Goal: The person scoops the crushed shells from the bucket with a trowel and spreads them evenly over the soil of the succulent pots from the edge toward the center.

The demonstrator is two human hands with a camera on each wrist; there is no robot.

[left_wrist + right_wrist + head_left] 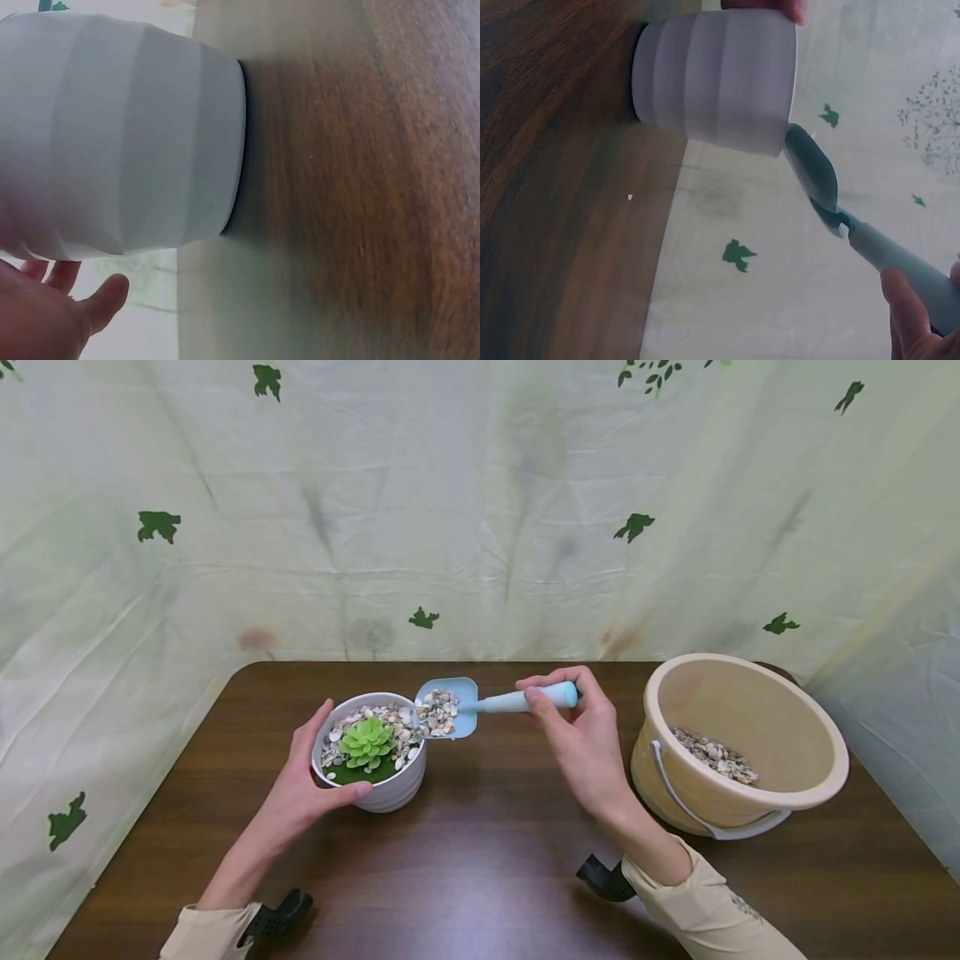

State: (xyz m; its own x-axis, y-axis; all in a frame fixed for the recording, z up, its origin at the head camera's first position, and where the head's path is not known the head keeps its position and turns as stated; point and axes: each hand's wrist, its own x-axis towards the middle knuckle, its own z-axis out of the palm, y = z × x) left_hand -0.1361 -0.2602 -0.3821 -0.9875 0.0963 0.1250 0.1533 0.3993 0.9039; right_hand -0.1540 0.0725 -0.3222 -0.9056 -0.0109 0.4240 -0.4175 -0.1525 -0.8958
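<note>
A white ribbed flower pot (386, 793) stands on the table, holding pebbles, green moss and a light green succulent (367, 743). My left hand (303, 785) holds the pot from its left side, thumb along the near rim and fingers at the far left. In my right hand (585, 735) is the handle of a light blue shovel (467, 706), pinched between thumb and fingers. Small mixed pebbles (437, 713) fill the shovel's blade, whose tip meets the pot's right rim. The right wrist view shows the shovel (814, 169) tilted, its tip against the pot (720, 79).
A beige bucket (750, 685) with a pale handle stands at the right of the brown table (480, 868), more pebbles (715, 756) at its bottom. A light curtain (450, 510) with green bird prints hangs behind. One small white bit (629, 196) lies on the table.
</note>
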